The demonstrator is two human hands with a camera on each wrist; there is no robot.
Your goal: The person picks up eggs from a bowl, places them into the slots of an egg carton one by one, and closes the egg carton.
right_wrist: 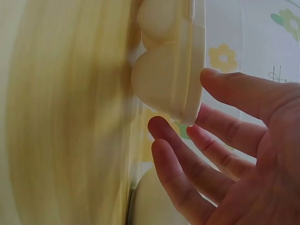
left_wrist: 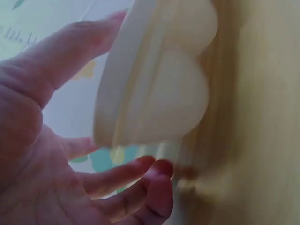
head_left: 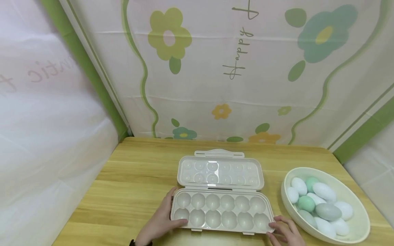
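Observation:
A pale plastic egg box lies open on the wooden table, its two rows of egg cups bare and its clear-looking lid folded back away from me. At its left end, my left hand grips the rim, thumb over the front corner and fingers along the side. My right hand pinches the front right corner between thumb and fingers; in the right wrist view its lower fingers stand apart from the box. The rounded undersides of the cups show in the left wrist view.
A cream bowl stands close to the right of the box. It holds several white eggs, green eggs and grey eggs. Behind the wooden table hangs a flower-patterned cloth, with more cloth at both sides.

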